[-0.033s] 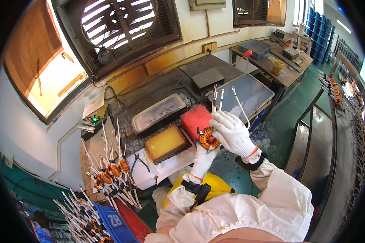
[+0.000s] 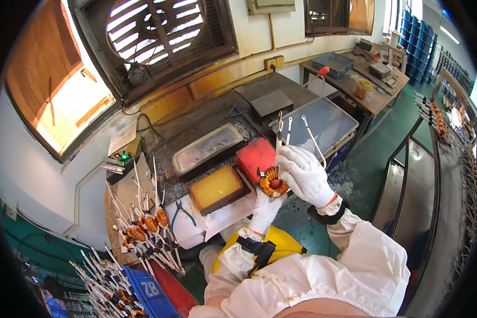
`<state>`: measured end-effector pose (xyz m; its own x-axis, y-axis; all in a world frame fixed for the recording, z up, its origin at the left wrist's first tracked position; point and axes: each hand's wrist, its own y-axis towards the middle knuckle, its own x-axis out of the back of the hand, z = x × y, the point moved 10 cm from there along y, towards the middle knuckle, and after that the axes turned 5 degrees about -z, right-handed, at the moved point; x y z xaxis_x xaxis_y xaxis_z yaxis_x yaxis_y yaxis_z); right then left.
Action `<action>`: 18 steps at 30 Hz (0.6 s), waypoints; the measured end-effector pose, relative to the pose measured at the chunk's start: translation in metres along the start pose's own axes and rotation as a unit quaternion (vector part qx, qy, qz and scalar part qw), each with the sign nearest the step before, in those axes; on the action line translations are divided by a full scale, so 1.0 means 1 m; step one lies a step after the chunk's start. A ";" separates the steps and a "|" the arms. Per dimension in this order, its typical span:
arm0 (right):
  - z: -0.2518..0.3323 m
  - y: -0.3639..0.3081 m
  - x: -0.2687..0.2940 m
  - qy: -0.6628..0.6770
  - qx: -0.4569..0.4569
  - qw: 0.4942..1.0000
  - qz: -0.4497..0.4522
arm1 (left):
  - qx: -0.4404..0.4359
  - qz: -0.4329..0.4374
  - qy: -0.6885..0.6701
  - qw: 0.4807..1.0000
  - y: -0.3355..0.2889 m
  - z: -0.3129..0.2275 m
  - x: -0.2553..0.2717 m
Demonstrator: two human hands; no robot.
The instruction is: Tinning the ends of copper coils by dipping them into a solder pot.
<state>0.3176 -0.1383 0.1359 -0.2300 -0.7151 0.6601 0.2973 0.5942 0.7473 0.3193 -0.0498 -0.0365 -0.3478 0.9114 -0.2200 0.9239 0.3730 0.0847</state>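
Observation:
Between my gloved hands is a toroidal coil (image 2: 270, 185) wound with orange copper wire. My left hand (image 2: 266, 211) is closed around its lower edge. My right hand (image 2: 304, 175), in the same kind of white glove, is closed at the coil's upper right, on its leads. White leads (image 2: 314, 139) with metal lug ends stick up above my right fingers. How the fingertips press on the leads is hidden by the glove. Just behind the coil stands a red block-shaped box (image 2: 256, 158).
Left of the red box sit a pot of yellow liquid (image 2: 217, 186) and a rectangular pot with a silvery surface (image 2: 209, 148). Pliers (image 2: 182, 213) lie near more coils (image 2: 150, 222). A blue bin (image 2: 151, 294) holds several others. A grey tray (image 2: 328, 123) stands at the right.

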 end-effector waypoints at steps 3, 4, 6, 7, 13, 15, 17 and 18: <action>-0.013 0.001 0.015 0.007 -0.100 0.994 -0.047 | -0.015 -0.010 -0.002 1.000 0.001 0.013 0.012; -0.017 -0.002 0.012 0.006 -0.103 0.994 -0.047 | -0.013 -0.007 -0.001 1.000 0.000 0.010 0.011; -0.024 -0.010 -0.008 -0.022 -0.075 0.996 0.031 | -0.006 -0.004 0.049 0.999 -0.006 0.002 0.011; -0.025 -0.005 0.002 -0.025 -0.067 0.997 0.009 | -0.005 -0.003 0.050 0.999 -0.007 -0.003 0.011; -0.101 -0.049 0.041 0.017 -0.269 0.960 -0.071 | -0.012 0.051 -0.033 0.998 -0.009 -0.009 0.015; -0.129 -0.079 0.029 0.167 -0.411 0.896 0.001 | 0.029 0.065 -0.051 0.996 -0.011 -0.017 0.012; -0.140 -0.108 0.005 0.258 -0.438 0.857 0.082 | 0.071 0.083 -0.071 0.991 -0.015 -0.013 0.014; -0.135 -0.126 -0.017 0.343 -0.459 0.804 0.159 | 0.072 0.085 -0.073 0.991 -0.016 -0.014 0.013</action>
<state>0.4091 -0.2510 0.0202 0.4653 -0.8022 0.3740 0.8706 0.4910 -0.0299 0.2976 -0.0413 -0.0276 -0.1685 0.9204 -0.3528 0.9839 0.1786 -0.0039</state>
